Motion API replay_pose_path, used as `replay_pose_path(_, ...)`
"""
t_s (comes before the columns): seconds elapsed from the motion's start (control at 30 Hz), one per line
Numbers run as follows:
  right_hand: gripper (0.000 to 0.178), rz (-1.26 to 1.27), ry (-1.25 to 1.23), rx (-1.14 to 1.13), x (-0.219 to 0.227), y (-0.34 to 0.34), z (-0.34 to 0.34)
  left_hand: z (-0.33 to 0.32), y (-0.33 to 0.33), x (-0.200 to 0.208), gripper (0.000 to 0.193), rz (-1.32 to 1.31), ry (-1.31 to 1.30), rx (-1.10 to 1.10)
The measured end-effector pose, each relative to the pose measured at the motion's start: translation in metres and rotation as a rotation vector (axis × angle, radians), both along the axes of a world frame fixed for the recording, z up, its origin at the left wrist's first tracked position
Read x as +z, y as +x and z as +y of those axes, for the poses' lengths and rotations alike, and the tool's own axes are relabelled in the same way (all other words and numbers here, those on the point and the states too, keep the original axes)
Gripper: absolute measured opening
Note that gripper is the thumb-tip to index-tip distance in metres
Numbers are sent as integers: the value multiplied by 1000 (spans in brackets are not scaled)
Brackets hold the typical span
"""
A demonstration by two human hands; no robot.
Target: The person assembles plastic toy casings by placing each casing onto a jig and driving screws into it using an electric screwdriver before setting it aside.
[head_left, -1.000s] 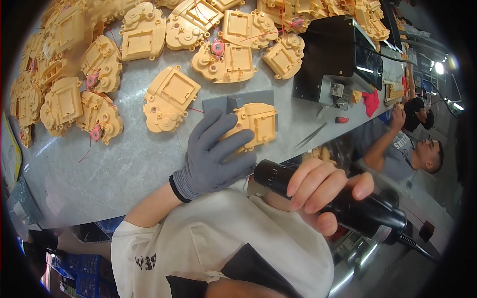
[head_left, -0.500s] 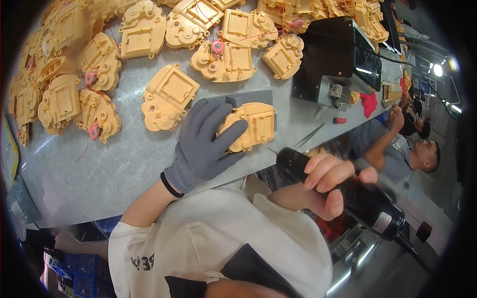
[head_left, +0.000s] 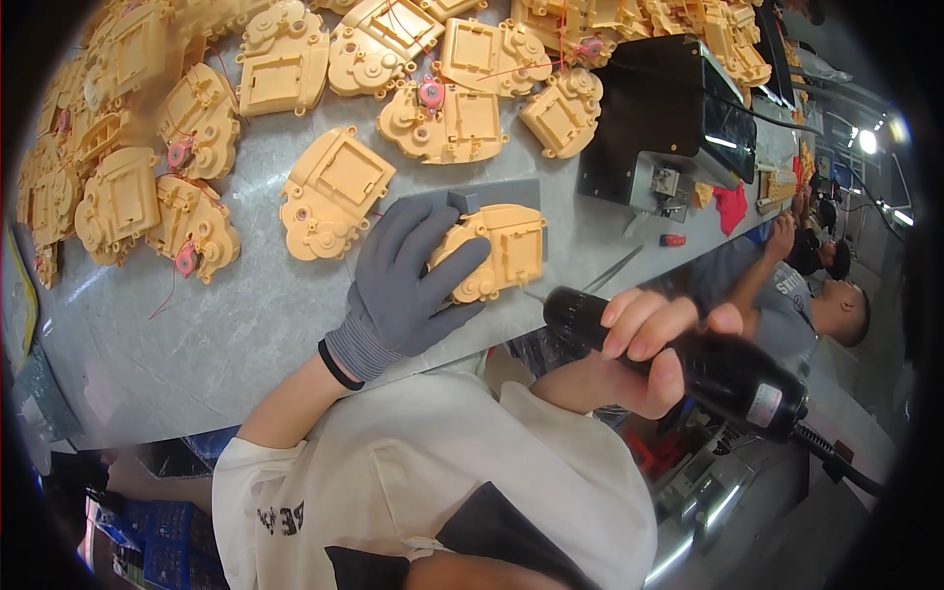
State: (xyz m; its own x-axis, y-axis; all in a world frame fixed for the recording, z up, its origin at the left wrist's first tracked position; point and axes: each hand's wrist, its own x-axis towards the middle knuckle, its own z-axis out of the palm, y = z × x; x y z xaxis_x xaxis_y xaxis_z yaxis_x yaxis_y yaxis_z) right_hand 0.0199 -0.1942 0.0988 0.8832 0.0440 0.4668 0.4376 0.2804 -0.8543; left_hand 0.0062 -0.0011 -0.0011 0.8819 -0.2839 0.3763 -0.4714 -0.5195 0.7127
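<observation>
My left hand, in a grey glove, is closed on a yellow plastic housing at the near edge of the table. This housing rests against a grey fixture block, and its rectangular recess faces up. In my bare right hand is a black corded electric screwdriver. Its bit points left, with the tip at the lower edge of the housing; whether it touches cannot be made out. Another yellow housing lies just left of the fixture, apart from my glove.
Many yellow housings are heaped at the left and back, some with red wires and pink round parts. A black boxy machine stands at the back right. Tweezers lie near the right edge. Another person sits farther right.
The rear of the screwdriver has swung slightly up and right, and its tip has come a little closer to the housing. My left hand and the housing stay in place.
</observation>
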Motion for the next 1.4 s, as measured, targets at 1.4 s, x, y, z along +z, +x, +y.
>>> replay_pose_path(1.4,48,-32,-43,-67,5,4,20,1,-2,-3,65,11,-36,-10)
